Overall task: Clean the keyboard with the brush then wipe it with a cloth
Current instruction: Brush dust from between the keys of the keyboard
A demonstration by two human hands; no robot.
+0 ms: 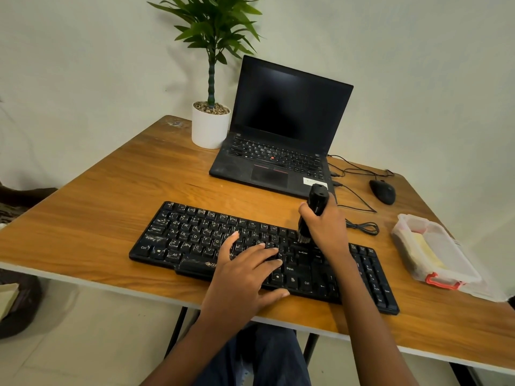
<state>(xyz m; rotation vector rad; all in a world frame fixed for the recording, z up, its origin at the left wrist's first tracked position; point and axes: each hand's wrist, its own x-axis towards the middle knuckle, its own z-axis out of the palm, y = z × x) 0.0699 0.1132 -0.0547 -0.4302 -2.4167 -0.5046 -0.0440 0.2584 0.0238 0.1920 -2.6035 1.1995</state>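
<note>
In the head view, the brushing stage is judged to be under way and unfinished. The black keyboard (192, 240) lies across the near part of the wooden desk (111, 196), and pale dust smears can be seen on its left-hand keys and space bar, so much of it seems not yet swept. The wiping stage is judged not begun: no cloth is held, and only a pale yellow item, possibly the cloth, is seen inside the clear plastic box with a red latch (443, 263) at the right of the desk. The black brush (316, 203) is grasped upright by the right hand (327, 232), whose fingers are wrapped round the handle, and the bristles are set on the keys near the Enter key. The left hand (245, 274) is laid flat on the lower middle keys with fingers straight and spread; nothing is held by it, and the keyboard appears to be steadied.
</note>
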